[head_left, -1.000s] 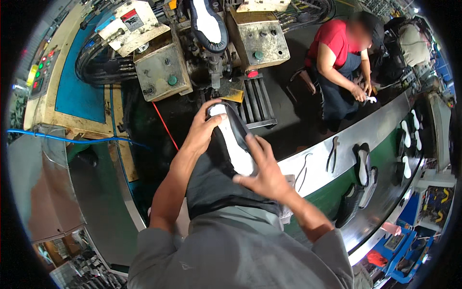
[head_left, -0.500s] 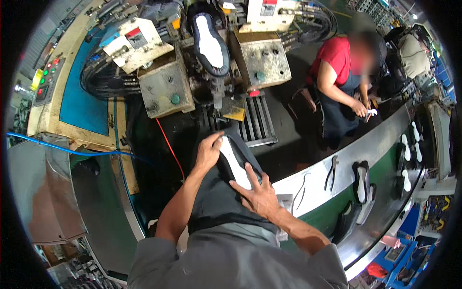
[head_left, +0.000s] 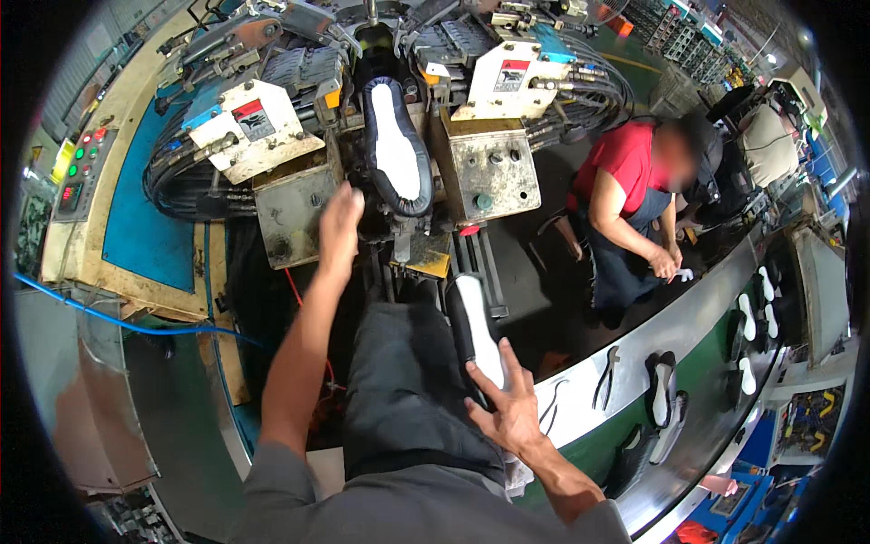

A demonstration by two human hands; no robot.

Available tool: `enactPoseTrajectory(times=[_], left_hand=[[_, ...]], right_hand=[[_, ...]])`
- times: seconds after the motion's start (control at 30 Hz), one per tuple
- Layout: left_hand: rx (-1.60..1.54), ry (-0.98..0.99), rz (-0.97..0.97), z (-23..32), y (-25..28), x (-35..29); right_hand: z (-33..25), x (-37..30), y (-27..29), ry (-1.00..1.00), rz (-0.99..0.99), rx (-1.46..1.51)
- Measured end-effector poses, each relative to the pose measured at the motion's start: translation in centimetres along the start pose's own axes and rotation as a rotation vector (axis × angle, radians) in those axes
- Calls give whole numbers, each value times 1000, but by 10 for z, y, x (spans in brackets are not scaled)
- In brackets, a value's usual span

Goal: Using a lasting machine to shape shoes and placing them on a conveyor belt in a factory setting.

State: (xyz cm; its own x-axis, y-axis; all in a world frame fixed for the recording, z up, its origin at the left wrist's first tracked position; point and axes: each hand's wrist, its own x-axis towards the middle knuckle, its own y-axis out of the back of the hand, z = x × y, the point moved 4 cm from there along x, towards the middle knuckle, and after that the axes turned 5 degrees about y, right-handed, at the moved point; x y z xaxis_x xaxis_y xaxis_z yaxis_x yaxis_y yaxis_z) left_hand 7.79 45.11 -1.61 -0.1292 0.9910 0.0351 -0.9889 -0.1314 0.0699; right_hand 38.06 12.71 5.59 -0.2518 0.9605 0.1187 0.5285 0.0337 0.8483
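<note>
My right hand [head_left: 509, 399] holds the heel end of a black shoe upper [head_left: 477, 313] with a white insole board showing, resting by my right thigh, its other end pointing away from me. My left hand [head_left: 340, 227] is raised in front of the left metal control box [head_left: 290, 218] of a machine; its fingers are blurred, and whether it touches the box I cannot tell. Close to that hand, a second black shoe upper [head_left: 396, 150] with a white board sits sole up on the machine, between the left box and the right control box [head_left: 489, 168].
Pliers [head_left: 606, 376] and a hooked tool [head_left: 553, 404] lie on the metal ledge at right. Several shoe uppers [head_left: 663, 390] rest on the green belt beyond. A co-worker [head_left: 625, 199] in red sits at far right. A blue hose [head_left: 118, 317] crosses at left.
My left hand has let go of the held shoe upper and risen to the left control box. My right hand has moved that shoe slightly right. The view has tilted upward.
</note>
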Motion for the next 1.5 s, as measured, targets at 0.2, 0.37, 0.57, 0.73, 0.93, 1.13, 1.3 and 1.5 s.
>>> enactPoseTrajectory(times=[0.2, 0.37, 0.57, 0.73, 0.93, 1.13, 1.3, 1.5], left_hand=[[-576, 346, -244, 77, -64, 97], [-592, 321, -365, 86, -9, 49], [-775, 318, -308, 114, 59, -111], [-1040, 522, -92, 78, 84, -196], [-912, 608, -9, 51, 106, -233], [-784, 644, 100, 80, 89, -262], [-842, 718, 54, 82, 87, -283], [-955, 820, 99, 67, 74, -278]], right_hand=[[-19, 108, 59, 15, 154, -120], [-44, 223, 71, 145, 181, -196], [-43, 329, 31, 155, 171, -267], [-42, 346, -5, 134, 271, -236], [-30, 336, -17, 176, 332, -121], [-36, 349, -9, 131, 213, -173], [-43, 347, -15, 171, 207, -264], [-27, 347, -29, 479, 427, -328]])
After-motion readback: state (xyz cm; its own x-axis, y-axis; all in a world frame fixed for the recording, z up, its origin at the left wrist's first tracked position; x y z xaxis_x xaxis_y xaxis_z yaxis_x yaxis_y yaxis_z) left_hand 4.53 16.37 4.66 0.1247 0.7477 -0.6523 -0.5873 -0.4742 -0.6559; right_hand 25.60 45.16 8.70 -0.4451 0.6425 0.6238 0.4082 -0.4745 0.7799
